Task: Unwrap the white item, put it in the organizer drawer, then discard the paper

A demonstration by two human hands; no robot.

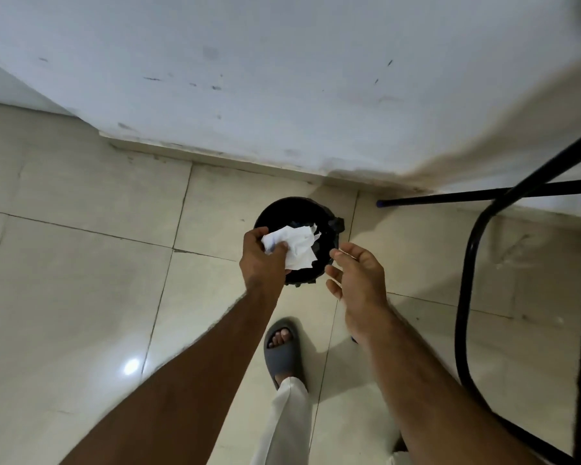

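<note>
Over the black bin point(294, 209), left hand point(262, 256) grips crumpled paper point(297, 245).

No legible text anywhere (no labels, signs).

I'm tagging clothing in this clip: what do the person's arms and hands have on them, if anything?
Nothing is worn on either. The left hand and right hand are bare, with no gloves, rings or bracelets visible. Both forearms are bare up to the frame edge, with no sleeves or watch showing. Lower down, a white trouser leg and a grey slide sandal appear.
</note>
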